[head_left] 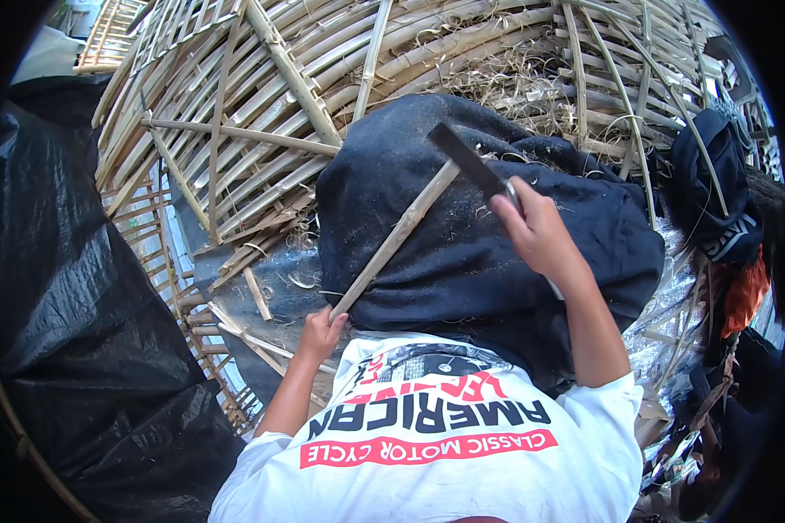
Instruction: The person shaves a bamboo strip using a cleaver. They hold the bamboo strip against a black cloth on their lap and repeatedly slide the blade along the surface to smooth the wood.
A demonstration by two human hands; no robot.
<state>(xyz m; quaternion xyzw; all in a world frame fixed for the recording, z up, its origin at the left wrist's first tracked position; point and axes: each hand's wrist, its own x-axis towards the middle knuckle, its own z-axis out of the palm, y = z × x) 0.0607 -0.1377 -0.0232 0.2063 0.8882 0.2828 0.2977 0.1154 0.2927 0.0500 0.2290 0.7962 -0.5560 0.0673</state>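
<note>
My left hand (pixel 321 335) is closed around the near end of a bamboo strip (pixel 394 241), which slants up and away to the right across my lap. In my right hand (pixel 539 228) is the handle of a knife with a broad dark blade (pixel 467 160). The blade points up and to the left, close by the strip's far end; whether the two touch I cannot tell. Under both lies a dark cloth (pixel 497 270) draped over my lap, dusted with fine shavings.
Beyond the cloth spreads a slatted bamboo platform (pixel 275 187) with loose strips lying across it. Curled shavings (pixel 506 96) are heaped there. Black plastic sheeting (pixel 87 288) hangs at the left. At the right are a dark garment (pixel 715 179) and an orange cloth (pixel 745 296).
</note>
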